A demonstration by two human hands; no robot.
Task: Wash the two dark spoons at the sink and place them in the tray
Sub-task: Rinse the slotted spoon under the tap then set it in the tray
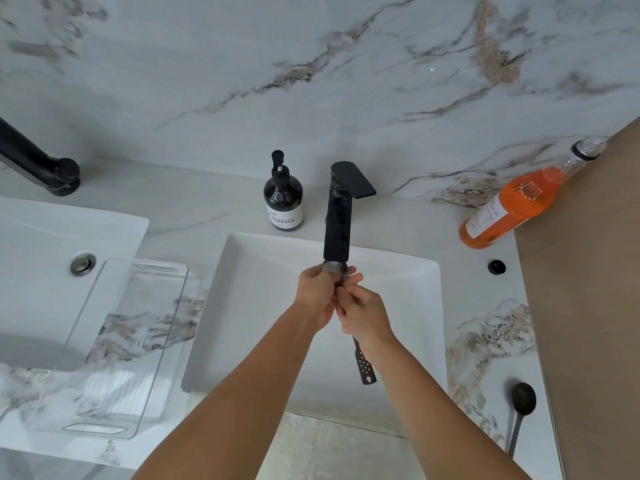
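Both hands over the white sink (398,306), right under the black faucet (337,216) spout. Left hand (317,296) cupped around the bowl of a dark spoon (363,365); right hand (363,315) wrapped around its handle, perforated handle end sticking out at 6 o'clock. Second dark spoon (522,403) lies on the marble counter (485,341) at 4 o'clock, well apart from the sink. Clear tray (114,348) at 9 o'clock. Black soap dispenser (283,199) at 11, orange bottle (516,206) at 2.
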